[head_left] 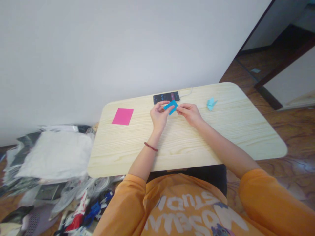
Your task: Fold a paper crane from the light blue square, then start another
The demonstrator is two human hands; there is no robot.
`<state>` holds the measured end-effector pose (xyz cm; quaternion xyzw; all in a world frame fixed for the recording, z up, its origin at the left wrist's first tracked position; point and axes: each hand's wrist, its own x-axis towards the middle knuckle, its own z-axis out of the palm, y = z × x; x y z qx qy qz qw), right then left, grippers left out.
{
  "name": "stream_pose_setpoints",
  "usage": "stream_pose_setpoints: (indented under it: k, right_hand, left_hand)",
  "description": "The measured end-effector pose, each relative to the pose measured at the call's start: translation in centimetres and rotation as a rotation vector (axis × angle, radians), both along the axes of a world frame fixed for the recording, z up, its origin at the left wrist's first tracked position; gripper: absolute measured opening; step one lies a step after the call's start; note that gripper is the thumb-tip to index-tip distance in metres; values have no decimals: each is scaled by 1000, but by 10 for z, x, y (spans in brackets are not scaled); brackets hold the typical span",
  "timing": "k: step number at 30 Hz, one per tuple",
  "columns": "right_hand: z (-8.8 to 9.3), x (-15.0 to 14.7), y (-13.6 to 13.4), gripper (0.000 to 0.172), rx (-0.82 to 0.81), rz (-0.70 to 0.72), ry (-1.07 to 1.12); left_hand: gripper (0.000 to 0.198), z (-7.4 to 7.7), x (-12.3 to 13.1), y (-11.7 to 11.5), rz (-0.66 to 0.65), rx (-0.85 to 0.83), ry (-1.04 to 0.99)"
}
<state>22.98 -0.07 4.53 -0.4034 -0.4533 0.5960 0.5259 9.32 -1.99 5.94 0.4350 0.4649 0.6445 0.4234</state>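
A small folded piece of blue paper (172,106) is held up between my two hands, above the wooden table and just in front of the phone. My left hand (159,115) pinches its left side, with the thumb lying across the front. At its right corner, the fingertips of my right hand (190,113) are closed on the paper. A flat square of pink paper (123,116) lies to the left of my hands. On the right rests a light-blue folded paper figure (211,104), untouched.
The pale wooden table (187,144) stands against a white wall. A phone (166,97) with a lit screen and a white cable (187,92) lies at its back edge. Bags and clothes (56,154) are piled on the floor at the left. A doorway opens at the right.
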Motion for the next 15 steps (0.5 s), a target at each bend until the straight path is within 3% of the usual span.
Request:
stream_pose_setpoints:
  k: [9, 15]
  right_hand:
    - [-1, -1, 0, 32, -26, 8, 38]
    - [-10, 10, 7, 32, -87, -62, 41]
  left_hand:
    - [37, 1, -2, 1, -11, 22, -7]
    - [30, 1, -25, 15, 188, 45, -58]
